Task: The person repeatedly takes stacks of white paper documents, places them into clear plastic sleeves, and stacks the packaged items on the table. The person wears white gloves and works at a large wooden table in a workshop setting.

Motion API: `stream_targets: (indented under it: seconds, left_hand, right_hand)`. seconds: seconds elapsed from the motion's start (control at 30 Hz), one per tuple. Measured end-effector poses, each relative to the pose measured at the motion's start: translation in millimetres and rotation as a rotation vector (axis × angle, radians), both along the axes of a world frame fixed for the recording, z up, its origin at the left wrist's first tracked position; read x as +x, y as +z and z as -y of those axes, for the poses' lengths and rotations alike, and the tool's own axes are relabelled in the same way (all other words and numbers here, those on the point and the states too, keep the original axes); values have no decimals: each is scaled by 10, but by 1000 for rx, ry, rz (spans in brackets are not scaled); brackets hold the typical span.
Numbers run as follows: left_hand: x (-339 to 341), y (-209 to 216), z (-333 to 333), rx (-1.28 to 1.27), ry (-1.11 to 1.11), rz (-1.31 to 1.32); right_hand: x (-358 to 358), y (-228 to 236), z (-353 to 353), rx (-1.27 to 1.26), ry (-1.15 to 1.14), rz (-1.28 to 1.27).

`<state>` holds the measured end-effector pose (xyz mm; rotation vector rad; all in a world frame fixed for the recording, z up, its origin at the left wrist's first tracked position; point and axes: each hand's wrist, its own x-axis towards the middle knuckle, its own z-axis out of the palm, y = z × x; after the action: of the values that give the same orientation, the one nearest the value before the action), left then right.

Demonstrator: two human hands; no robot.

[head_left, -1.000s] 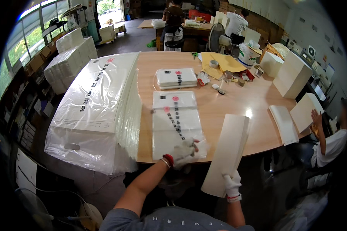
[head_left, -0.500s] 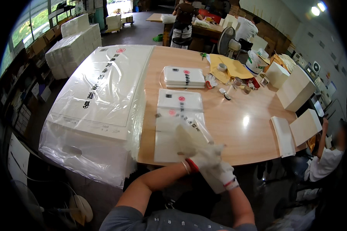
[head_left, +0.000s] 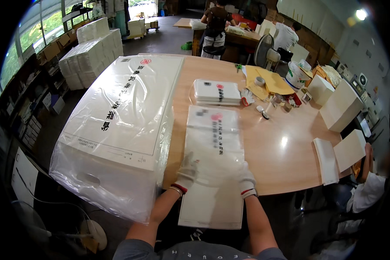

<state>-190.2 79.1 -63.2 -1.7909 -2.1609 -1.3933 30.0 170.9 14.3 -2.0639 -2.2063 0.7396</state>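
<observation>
Left hand point(head_left: 186, 172) blurry at plastic bag point(head_left: 212, 134)

Gloved hands point(head_left: 187, 173): two
Bag piles point(head_left: 117, 108): three, one large, two small; single bags cannot be counted
Paper point(head_left: 211, 210): one bundle between the hands, sheets not countable
Pale blocks point(head_left: 342, 104): three
Scissors point(head_left: 238, 66): one pair
Bucket point(head_left: 296, 74): one
Table point(head_left: 268, 160): one, nearest
Other people point(head_left: 214, 24): three

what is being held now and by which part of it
White paper, apparently held between the left hand and right hand at its long side edges; blur hides exactly how.
</observation>
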Motion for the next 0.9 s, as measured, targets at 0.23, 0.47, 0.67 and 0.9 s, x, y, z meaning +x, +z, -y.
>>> stream_targets:
  seconds: [0.23, 0.47, 0.67, 0.9]
  left_hand:
    - [128, 296, 750, -301, -35, 532]
    - [419, 430, 1750, -377, -116, 302]
    - [610, 939, 2648, -591, -290, 254]
    - [626, 1026, 2715, -479, -471, 332]
  right_hand:
    - [444, -27, 584, 14, 180, 40]
    - [946, -131, 1538, -22, 318, -257]
    - [1331, 172, 2572, -97, 448, -654]
    - [1369, 273, 2704, 84, 532, -385]
